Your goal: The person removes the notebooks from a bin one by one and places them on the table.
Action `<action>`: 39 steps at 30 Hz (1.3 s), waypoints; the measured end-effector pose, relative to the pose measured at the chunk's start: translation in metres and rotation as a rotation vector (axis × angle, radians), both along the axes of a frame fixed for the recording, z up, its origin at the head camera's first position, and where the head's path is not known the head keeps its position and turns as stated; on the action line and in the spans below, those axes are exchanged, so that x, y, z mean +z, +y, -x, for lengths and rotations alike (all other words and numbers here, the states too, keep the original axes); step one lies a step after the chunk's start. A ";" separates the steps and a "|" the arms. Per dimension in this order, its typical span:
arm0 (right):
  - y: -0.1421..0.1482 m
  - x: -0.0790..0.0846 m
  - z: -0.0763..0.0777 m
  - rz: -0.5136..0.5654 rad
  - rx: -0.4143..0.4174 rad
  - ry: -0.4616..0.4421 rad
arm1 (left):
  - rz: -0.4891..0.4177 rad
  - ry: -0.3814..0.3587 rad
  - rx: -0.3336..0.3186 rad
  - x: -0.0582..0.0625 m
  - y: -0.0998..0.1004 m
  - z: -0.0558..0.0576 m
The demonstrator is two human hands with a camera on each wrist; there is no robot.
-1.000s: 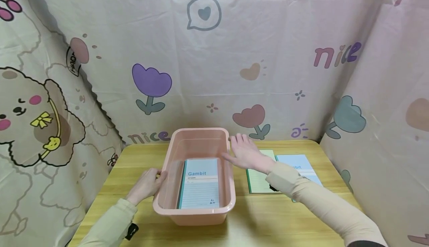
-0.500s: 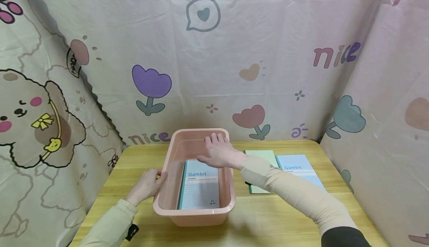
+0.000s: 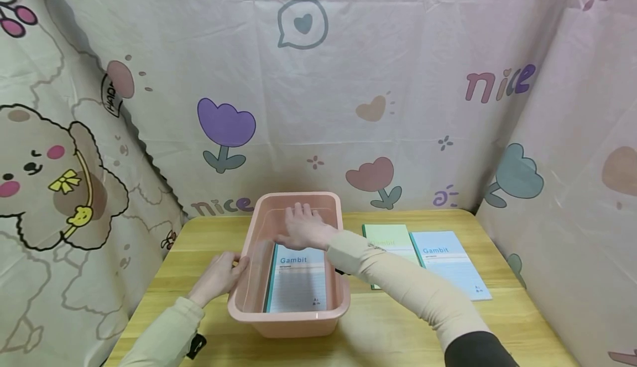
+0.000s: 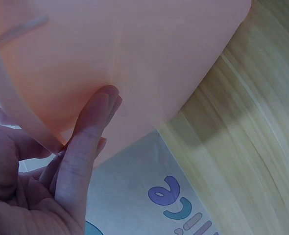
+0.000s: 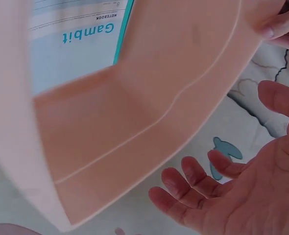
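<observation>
A pink plastic basin (image 3: 288,316) stands on the wooden table, and a light-blue notebook (image 3: 298,289) marked "Gambit" lies flat inside it. My left hand (image 3: 217,278) grips the basin's left rim; in the left wrist view, fingers (image 4: 88,122) lie along the outer wall and the thumb is at the rim. Over the far half of the basin, my right hand (image 3: 304,229) is spread with nothing in it, covering the notebook's top edge in the head view. The right wrist view shows the right palm (image 5: 247,196) and relaxed fingers beside the basin's rim.
To the basin's right, a green notebook (image 3: 385,235) and another light-blue notebook (image 3: 450,256) lie side by side on the table (image 3: 398,328). The right forearm partly covers the green one. A patterned curtain (image 3: 308,107) hangs behind and at both sides.
My right hand has moved left from the basin's right rim to above its far interior, uncovering more of the blue notebook on the table. The left hand keeps its grip.
</observation>
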State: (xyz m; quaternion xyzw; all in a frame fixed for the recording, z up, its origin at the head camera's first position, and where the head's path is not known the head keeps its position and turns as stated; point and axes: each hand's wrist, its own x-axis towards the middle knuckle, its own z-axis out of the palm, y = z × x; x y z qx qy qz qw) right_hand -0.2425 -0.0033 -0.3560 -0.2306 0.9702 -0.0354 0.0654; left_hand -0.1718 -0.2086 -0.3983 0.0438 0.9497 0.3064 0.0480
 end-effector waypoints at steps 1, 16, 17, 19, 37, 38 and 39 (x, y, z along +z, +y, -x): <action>-0.002 -0.002 0.001 0.005 -0.005 -0.007 | 0.001 -0.001 -0.002 0.000 0.000 0.000; -0.034 -0.031 0.012 0.007 -0.136 -0.042 | -0.037 -0.010 -0.013 -0.001 -0.002 -0.001; -0.035 -0.034 0.014 0.012 -0.144 -0.038 | -0.031 -0.003 -0.019 -0.001 -0.002 -0.001; -0.038 -0.040 0.017 0.015 -0.161 -0.044 | -0.029 0.002 -0.024 -0.002 -0.003 0.000; -0.045 -0.094 0.039 0.124 -0.228 -0.126 | -0.046 -0.026 0.011 0.000 -0.001 -0.002; -0.044 -0.098 0.039 0.125 -0.223 -0.130 | -0.045 -0.024 0.008 0.000 -0.001 -0.002; -0.044 -0.103 0.041 0.128 -0.218 -0.127 | -0.045 -0.024 0.008 0.000 -0.001 -0.002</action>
